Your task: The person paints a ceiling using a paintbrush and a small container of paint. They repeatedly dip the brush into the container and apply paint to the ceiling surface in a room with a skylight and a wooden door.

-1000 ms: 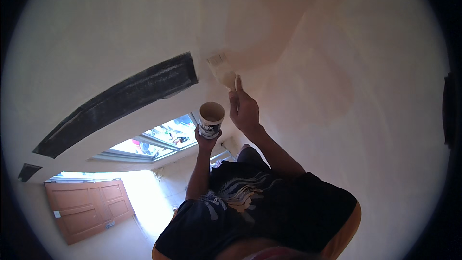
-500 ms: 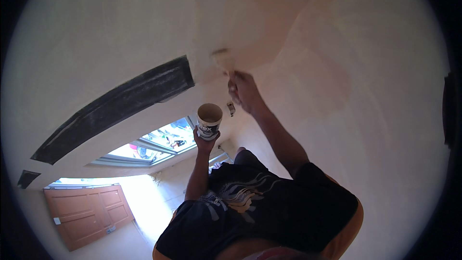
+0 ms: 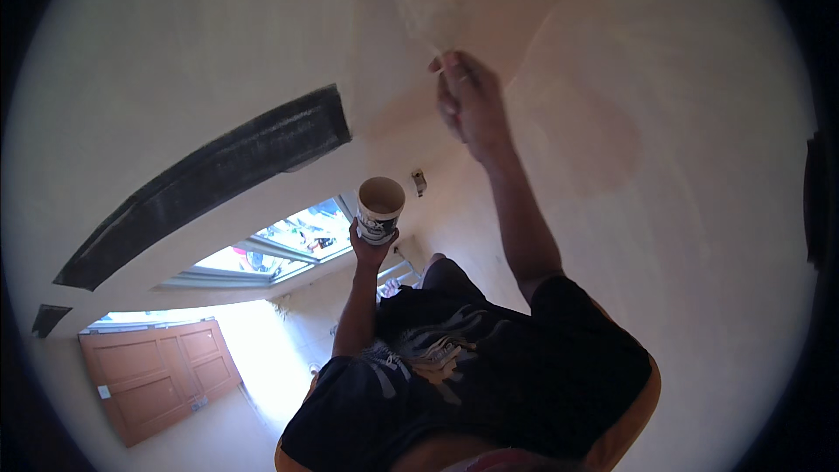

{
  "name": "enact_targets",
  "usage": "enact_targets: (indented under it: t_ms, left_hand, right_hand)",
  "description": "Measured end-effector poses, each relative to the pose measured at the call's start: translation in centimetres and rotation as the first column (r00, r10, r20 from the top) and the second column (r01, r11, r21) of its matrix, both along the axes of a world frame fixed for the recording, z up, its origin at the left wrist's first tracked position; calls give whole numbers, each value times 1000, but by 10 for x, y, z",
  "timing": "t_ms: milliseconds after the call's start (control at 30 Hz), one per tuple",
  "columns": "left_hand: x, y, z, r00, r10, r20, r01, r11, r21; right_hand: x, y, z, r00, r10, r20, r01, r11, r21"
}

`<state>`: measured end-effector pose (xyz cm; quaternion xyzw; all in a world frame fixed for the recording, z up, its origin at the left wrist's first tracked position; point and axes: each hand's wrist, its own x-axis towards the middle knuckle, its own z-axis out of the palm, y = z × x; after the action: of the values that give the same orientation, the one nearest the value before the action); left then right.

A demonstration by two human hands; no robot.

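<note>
High on the pale ceiling, the right hand (image 3: pixel 470 103) is closed around the handle of a paintbrush (image 3: pixel 426 7), whose bristles press against the plaster near the top of the view. Compared with a second ago the arm has stretched out — then the brush sat close above the cup, half a second ago it was just clear of it, and now it is well apart from it, further up the surface. Judgement: the brush looks freshly loaded and the stroke is carrying wet paint away from the dark band (image 3: pixel 218 179) into the pale area.

The left hand (image 3: pixel 371 245) grips the base of a paper cup (image 3: pixel 380 208), mouth up, held at much the same height as before, near the window (image 3: pixel 280 245). Its contents cannot be made out.

Count:
- paintbrush — one, in the right hand
- cup — one, in the left hand
- dark painted patches on the ceiling — one long curved band, plus one small patch (image 3: pixel 48 319) at lower left
- window — one, bright
- wooden door (image 3: pixel 157 376) — one, with panels, lower left
- small fitting on the wall (image 3: pixel 419 182) — one, just right of the cup
</note>
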<state>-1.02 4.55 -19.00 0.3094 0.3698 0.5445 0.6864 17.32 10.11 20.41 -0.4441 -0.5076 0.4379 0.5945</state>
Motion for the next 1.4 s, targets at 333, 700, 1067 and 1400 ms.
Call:
enact_targets:
  t_ms: [333, 700, 1067, 1400]
  left_hand:
    - [-42, -19, -26, 936, 72, -344, -11, 984, 176]
    - [-86, -82, 38, 958, 286, -17, -283, 934, -220]
    - [-126, -122, 3, 914, 377, -153, -388, 920, -49]
    - [-144, -141, 8, 861, 491, 132, -466, 866, -184]
  right_hand:
    - [-18, -7, -304, 885, -227, 406, 283, 956, -83]
    - [-24, -1, -146, 994, -6, -107, -37, 918, -394]
    - [-30, -30, -88, 999, -15, -29, 9, 983, -185]
    - [-66, -17, -268, 743, -243, 624, 245, 966, 85]
